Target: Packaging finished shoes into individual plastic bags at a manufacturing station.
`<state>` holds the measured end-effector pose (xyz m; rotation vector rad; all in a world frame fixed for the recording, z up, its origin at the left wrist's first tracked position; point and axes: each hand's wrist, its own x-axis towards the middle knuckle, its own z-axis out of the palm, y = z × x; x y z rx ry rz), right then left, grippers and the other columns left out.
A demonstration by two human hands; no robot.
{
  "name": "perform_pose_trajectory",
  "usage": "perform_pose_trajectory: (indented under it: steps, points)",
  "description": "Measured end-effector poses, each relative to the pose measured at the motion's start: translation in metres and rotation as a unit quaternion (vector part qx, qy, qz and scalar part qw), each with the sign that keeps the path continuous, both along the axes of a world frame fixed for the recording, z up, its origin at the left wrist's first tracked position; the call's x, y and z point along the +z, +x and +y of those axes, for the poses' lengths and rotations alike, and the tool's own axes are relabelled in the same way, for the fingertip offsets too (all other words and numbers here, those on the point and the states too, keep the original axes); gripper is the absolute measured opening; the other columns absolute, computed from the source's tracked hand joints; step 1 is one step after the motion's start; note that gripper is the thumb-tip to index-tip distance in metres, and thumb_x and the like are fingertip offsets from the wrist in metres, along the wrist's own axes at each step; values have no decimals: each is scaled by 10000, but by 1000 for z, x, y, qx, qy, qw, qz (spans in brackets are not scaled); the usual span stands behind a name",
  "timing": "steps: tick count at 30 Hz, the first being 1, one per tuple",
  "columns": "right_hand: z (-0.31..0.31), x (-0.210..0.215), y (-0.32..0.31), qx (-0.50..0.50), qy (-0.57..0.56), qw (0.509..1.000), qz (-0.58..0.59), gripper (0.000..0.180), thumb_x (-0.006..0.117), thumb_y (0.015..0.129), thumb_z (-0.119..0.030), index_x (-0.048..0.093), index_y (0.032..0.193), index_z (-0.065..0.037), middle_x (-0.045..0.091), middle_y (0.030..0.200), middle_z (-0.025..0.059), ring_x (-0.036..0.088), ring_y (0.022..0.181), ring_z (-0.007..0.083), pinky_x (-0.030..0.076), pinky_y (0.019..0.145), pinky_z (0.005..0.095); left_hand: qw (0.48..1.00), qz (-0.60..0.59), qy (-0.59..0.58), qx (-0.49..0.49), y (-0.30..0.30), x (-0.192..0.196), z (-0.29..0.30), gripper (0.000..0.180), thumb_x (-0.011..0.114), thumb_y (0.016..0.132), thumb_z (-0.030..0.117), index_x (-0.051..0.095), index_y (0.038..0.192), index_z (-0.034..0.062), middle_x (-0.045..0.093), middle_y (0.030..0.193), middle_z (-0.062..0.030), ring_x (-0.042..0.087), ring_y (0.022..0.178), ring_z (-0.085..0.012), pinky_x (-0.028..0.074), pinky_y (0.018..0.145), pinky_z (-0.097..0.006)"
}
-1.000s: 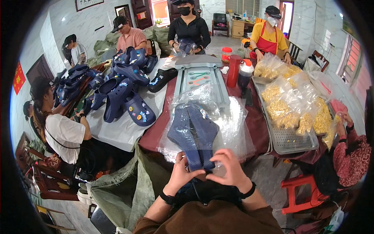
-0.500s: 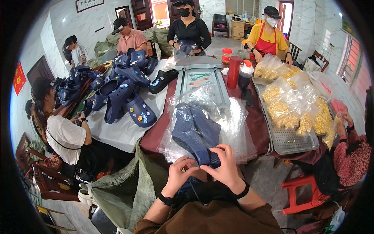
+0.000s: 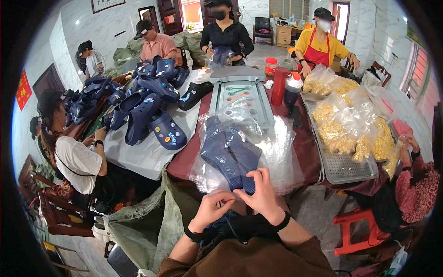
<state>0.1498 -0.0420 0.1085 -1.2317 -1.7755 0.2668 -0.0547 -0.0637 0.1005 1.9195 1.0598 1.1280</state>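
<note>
Two hands meet at the near edge of the tabletop [image 3: 304,152], pinching the near end of a clear plastic bag [image 3: 258,152] that holds a pair of navy blue clogs [image 3: 228,154]. The left hand [image 3: 210,207] grips the bag's lower edge with curled fingers; the right hand [image 3: 263,194] clamps it just beside, thumbs close together. Farther left lies a heap of navy clogs [image 3: 143,106]; to the right, a metal tray [image 3: 341,166] of yellow bagged snacks.

a dark red table [image 3: 308,147] bears clear bags [image 3: 277,152], a grey tray [image 3: 344,170].
</note>
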Motion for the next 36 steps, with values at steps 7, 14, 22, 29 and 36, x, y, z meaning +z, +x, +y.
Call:
perform_pose_trajectory:
  steps: [7, 14, 22, 29, 36]
  points:
    - [-3, 1, 41, 31, 5, 994, 107, 484, 761, 799, -66, 571, 1244, -63, 558, 1223, 140, 611, 786, 219, 524, 623, 312, 973, 81, 179, 122, 14, 15, -2, 455, 896, 720, 175, 695, 1120, 94, 600, 999, -75, 584, 885, -256, 489, 766, -364]
    - [-5, -14, 58, -30, -72, 996, 35, 322, 714, 850, -65, 640, 1163, -51, 655, 1063, 134, 622, 645, 236, 499, 583, 359, 957, 214, 190, 39, 38, 23, 7, 772, 911, 670, 330, 590, 1342, 126, 517, 1302, -127, 503, 1128, -385, 445, 988, -490]
    - [-6, -17, 60, -2, -64, 993, 104, 66, 687, 899, -43, 701, 948, -1, 671, 773, 156, 636, 612, 282, 475, 575, 353, 940, 246, 204, 118, 53, 9, 4, 855, 898, 684, 312, 524, 1430, 130, 462, 1442, -157, 396, 1301, -422, 353, 1095, -525]
    - [-19, -1, 82, 82, -166, 976, 112, 62, 653, 920, -38, 670, 911, 21, 633, 709, 79, 567, 617, 109, 443, 575, 278, 940, 230, 218, 130, 51, 4, 2, 811, 879, 710, 279, 529, 1423, 115, 466, 1458, -144, 411, 1303, -390, 361, 1094, -512]
    - [-37, 6, 112, 123, -238, 961, 68, 109, 677, 904, -65, 655, 877, 38, 609, 670, 81, 543, 602, 114, 443, 583, 290, 941, 228, 246, 54, 61, 7, 1, 753, 846, 753, 284, 535, 1419, 117, 493, 1469, -127, 483, 1252, -376, 413, 1063, -473]
